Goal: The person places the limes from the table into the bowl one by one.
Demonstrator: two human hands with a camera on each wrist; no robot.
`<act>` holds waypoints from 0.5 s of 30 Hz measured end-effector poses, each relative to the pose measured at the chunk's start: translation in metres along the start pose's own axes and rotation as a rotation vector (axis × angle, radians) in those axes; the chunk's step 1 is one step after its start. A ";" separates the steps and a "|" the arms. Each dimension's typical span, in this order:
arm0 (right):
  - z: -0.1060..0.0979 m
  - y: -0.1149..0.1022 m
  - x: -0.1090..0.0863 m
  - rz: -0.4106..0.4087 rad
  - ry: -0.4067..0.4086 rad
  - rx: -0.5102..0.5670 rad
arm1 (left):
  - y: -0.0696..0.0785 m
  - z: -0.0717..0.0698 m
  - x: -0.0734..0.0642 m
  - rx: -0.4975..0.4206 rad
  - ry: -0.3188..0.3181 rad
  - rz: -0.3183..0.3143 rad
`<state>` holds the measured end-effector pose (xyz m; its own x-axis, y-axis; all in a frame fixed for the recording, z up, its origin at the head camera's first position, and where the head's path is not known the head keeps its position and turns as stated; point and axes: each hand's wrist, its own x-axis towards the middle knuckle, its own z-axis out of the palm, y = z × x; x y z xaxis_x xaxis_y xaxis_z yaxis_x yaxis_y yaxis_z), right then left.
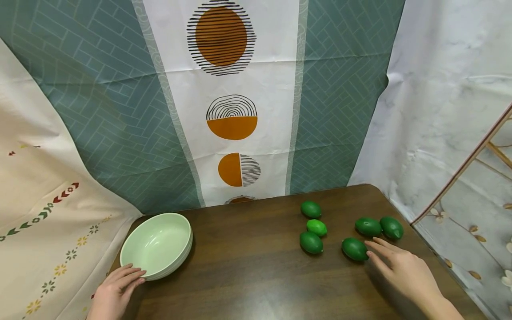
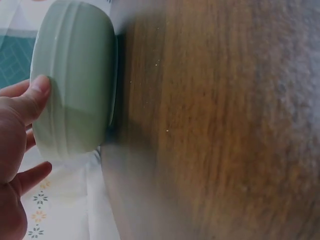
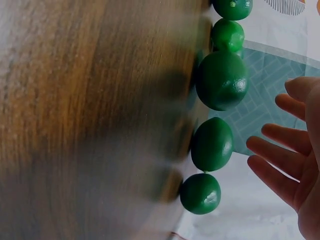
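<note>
A pale green bowl (image 1: 158, 242) stands at the table's left end. My left hand (image 1: 116, 291) grips its near rim; in the left wrist view the thumb (image 2: 39, 90) presses the outer wall and other fingers are partly hidden behind the rim. Over the right side of the table, my right hand (image 1: 406, 269) has its fingers extended and holds nothing. Its fingertips are beside a dark green lime (image 1: 354, 249) in the head view; the right wrist view shows a gap between the hand (image 3: 295, 145) and the limes (image 3: 212, 145).
Two dark limes (image 1: 368, 226) lie side by side at the right. Further left, a bright green lime (image 1: 317, 227) sits between two darker ones (image 1: 311, 242). Patterned cloths (image 1: 340, 111) hang behind and beside the brown wooden table (image 1: 240, 262).
</note>
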<state>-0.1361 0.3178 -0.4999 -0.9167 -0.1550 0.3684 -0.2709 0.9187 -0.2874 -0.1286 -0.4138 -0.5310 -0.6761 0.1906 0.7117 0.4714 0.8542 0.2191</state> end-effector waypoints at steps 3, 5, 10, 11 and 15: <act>0.001 0.001 0.000 -0.006 0.007 -0.004 | -0.002 0.001 0.002 -0.004 -0.002 0.017; 0.001 0.001 0.000 -0.007 0.007 -0.005 | -0.004 0.002 0.002 -0.007 0.002 0.031; 0.001 0.001 0.001 -0.005 0.009 -0.003 | -0.006 0.004 0.003 0.008 0.019 0.057; 0.001 0.002 0.001 -0.005 0.013 -0.001 | -0.006 0.004 0.003 0.015 0.022 0.062; 0.001 0.002 0.001 -0.005 0.017 0.005 | -0.006 0.005 0.001 0.031 0.040 0.077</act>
<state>-0.1384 0.3192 -0.5012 -0.9101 -0.1538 0.3848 -0.2774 0.9159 -0.2902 -0.1351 -0.4167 -0.5344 -0.6152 0.2370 0.7519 0.5026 0.8527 0.1425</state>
